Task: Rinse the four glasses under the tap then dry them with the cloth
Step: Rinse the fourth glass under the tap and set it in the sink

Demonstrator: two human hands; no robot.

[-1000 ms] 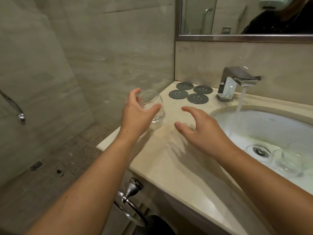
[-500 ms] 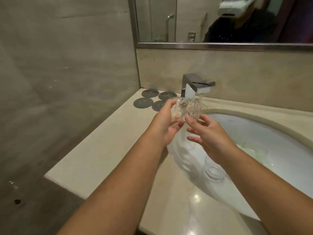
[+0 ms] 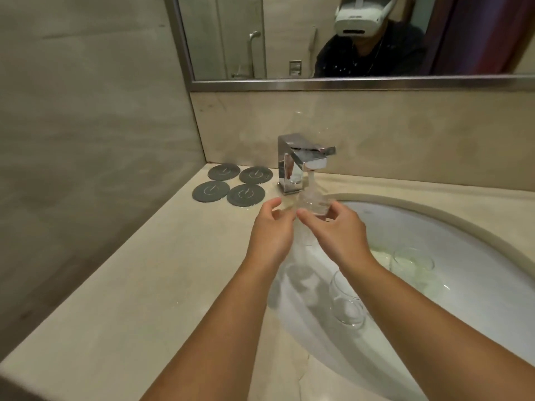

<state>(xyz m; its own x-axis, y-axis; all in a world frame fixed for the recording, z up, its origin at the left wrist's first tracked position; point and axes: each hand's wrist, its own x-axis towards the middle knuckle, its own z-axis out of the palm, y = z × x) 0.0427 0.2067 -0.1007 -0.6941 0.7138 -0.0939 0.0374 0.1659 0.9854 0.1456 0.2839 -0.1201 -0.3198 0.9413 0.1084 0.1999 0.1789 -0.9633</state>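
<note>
A clear glass (image 3: pixel 314 202) sits under the running stream of the chrome tap (image 3: pixel 301 162), held between both hands. My left hand (image 3: pixel 272 230) grips its left side with thumb and fingers. My right hand (image 3: pixel 335 227) holds its right side, fingers curled round it. Two more glasses lie in the white sink (image 3: pixel 477 299): one glass (image 3: pixel 346 302) on its side below my right forearm, another glass (image 3: pixel 412 263) further right in shallow water. No cloth is in view.
Several round grey coasters (image 3: pixel 231 185) lie on the beige counter (image 3: pixel 144 285) left of the tap. A tiled wall stands at the left and a mirror (image 3: pixel 347 39) hangs above the backsplash.
My left hand lifted the glass off the counter and carried it right to the tap. My right hand joined it, and both now hold the glass in the water stream.
</note>
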